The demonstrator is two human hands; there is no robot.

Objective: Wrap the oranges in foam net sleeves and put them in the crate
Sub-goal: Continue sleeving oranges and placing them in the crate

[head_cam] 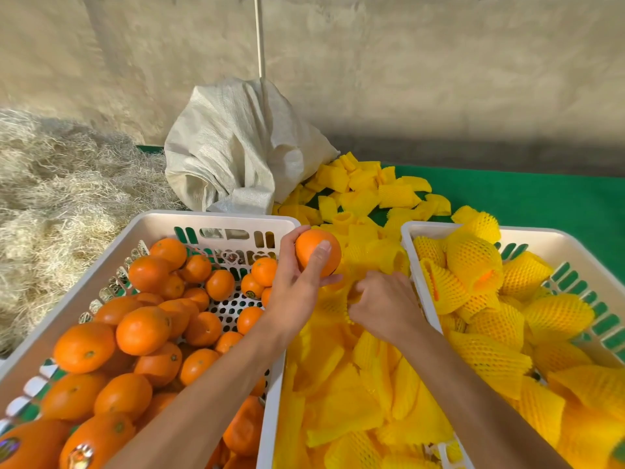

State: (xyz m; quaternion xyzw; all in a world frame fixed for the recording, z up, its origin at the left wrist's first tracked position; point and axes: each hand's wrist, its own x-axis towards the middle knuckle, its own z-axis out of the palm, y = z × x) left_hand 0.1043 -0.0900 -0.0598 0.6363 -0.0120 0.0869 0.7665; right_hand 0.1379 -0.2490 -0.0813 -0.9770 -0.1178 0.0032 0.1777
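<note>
Holding one orange (316, 253) up in the middle of the frame, the left hand (297, 282) wraps its fingers and thumb around the fruit, just above the far right corner of the left crate (216, 220). That white crate fills the lower left of the frame and is full of bare oranges (142, 330).

The right hand (385, 306) sits a little lower and to the right, closed on a yellow foam sleeve (334, 304) from the pile. Its fingers are curled in and pinch the edge of the net.

Between the two crates lies a big pile of flat yellow foam sleeves (355, 401), running from the bottom middle up to the middle of the frame. More loose ones (368, 191) spread over the green desk (527, 198) above.

The right crate (554, 235) is in the lower right of the frame. It holds many wrapped oranges (473, 258), each in a yellow net.

A white sack (236, 150) stands in the upper middle, near the wall. Dry straw (61, 184) lies in a heap at the left.
</note>
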